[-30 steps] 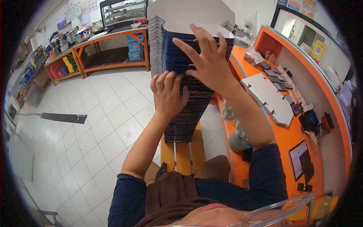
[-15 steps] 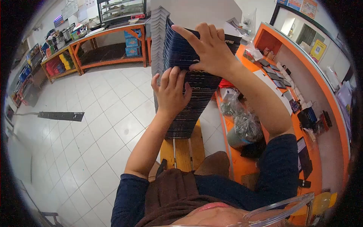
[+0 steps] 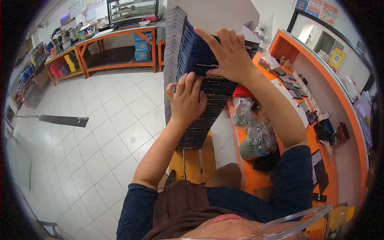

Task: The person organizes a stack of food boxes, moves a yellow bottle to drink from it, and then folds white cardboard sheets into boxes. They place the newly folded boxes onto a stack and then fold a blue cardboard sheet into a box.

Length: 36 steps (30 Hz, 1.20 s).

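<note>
Dark cardboard stack (image 3: 194, 50) stands on a wooden bench (image 3: 193, 166) — left hand (image 3: 186, 98) half-curled against it, grip undeterminable — right hand (image 3: 232, 56) spread open, touching it higher up.

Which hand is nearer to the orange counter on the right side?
Right. The right hand is on the dark stack's upper part, toward the orange counter. The left hand is lower on the stack, farther from the counter.

Left hand (image 3: 186, 100) and right hand (image 3: 232, 58) against a tall stack of dark printed cartons (image 3: 196, 52), stack standing on a yellow slatted bench (image 3: 193, 166), orange counter (image 3: 250, 176) alongside, white tiled floor (image 3: 96, 140) opposite.
</note>
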Tool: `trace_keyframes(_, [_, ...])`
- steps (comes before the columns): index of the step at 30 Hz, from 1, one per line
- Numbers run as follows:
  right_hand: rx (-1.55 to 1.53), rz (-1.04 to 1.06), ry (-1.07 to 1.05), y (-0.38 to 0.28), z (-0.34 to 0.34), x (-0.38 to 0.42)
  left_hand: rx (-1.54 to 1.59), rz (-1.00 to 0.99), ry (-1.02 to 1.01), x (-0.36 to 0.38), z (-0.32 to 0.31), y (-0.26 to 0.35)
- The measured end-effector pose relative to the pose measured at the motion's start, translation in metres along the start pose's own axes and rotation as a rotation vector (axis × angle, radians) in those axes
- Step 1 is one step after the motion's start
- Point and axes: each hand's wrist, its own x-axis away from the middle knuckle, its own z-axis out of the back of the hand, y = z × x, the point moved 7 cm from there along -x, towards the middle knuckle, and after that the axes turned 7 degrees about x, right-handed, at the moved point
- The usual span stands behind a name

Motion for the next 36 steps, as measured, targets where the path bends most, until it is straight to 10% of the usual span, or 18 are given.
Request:
trace_keyframes(18, [0.423,0.587,-0.043,-0.066,-0.003,-0.025,0.039,0.020,-0.012,0.002,0.003,0.000])
trace_keyframes(24, [0.355,0.763,-0.346,-0.069,-0.027,-0.027,0.041,0.014,-0.023,0.001,0.005,0.000])
trace_keyframes(36, [0.371,0.706,-0.367,-0.055,-0.025,-0.024,0.021,-0.007,-0.055,0.000,0.004,0.002])
